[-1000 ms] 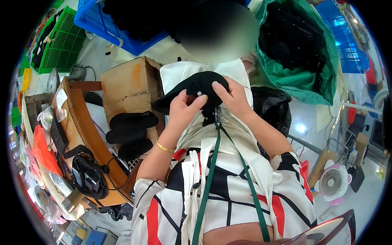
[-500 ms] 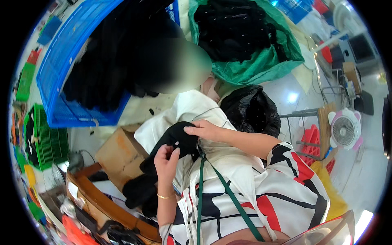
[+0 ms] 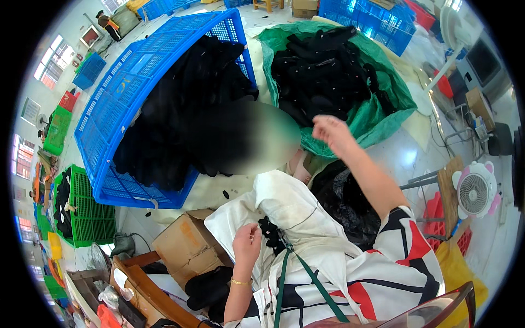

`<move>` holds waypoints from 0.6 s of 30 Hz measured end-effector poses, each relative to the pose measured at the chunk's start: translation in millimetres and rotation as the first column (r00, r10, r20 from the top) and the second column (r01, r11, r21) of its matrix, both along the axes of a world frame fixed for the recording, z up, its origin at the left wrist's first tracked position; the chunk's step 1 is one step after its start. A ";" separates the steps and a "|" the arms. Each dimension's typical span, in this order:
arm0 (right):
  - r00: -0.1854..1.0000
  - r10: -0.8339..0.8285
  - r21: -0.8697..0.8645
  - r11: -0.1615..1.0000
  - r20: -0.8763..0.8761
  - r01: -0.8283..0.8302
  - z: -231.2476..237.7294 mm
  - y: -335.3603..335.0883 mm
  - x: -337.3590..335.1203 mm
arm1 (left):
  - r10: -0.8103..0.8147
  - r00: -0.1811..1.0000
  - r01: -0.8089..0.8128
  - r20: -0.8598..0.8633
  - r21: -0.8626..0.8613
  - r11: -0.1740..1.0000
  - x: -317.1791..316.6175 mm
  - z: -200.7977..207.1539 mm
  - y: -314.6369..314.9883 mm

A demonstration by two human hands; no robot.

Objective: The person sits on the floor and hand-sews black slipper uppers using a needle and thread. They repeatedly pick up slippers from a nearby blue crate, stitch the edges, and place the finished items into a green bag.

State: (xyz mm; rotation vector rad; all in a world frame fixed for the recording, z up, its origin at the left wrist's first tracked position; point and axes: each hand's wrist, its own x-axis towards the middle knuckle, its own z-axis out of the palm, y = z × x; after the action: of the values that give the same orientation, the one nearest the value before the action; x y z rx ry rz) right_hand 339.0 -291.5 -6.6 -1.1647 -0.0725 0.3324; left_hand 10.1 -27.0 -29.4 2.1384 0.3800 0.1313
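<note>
— What am I wearing, from where you sit?

— A white top with bold black bands and red patches, short sleeve (image 3: pixel 402 232) ending above the elbow. A thin gold bracelet (image 3: pixel 240 282) circles your left wrist.

— Anything else on me?

— A dark green strap (image 3: pixel 306 284) runs down your front.

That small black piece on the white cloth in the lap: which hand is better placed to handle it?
Probably the left hand: it rests on the white cloth right beside the black piece. The right hand is raised, away from it, before the green sack.
</note>
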 end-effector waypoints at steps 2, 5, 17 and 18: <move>0.979 0.044 -0.029 0.998 -0.199 -0.050 -10.9 18.8 -40.4 | -0.046 0.998 0.050 -0.047 0.080 0.996 4.3 -15.5 -0.5; 0.946 0.171 -0.046 0.981 -0.276 -0.190 -52.7 27.6 -80.6 | -0.149 0.981 0.175 -0.124 0.231 0.957 11.6 -32.5 -7.4; 0.897 0.337 -0.175 0.902 -0.287 -0.395 -63.7 51.1 -138.8 | -0.248 0.929 0.336 -0.276 0.343 0.877 16.5 -61.3 -17.0; 0.890 0.368 -0.210 0.879 -0.269 -0.427 -60.6 55.4 -139.8 | -0.223 0.963 0.261 -0.151 0.331 0.907 14.3 -59.5 -14.3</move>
State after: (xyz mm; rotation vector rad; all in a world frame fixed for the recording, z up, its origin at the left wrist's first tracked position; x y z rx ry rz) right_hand 199.2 -236.1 -67.2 -1.3684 -0.0751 0.8619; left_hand 24.3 -41.2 -88.9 2.5323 0.1561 -0.0689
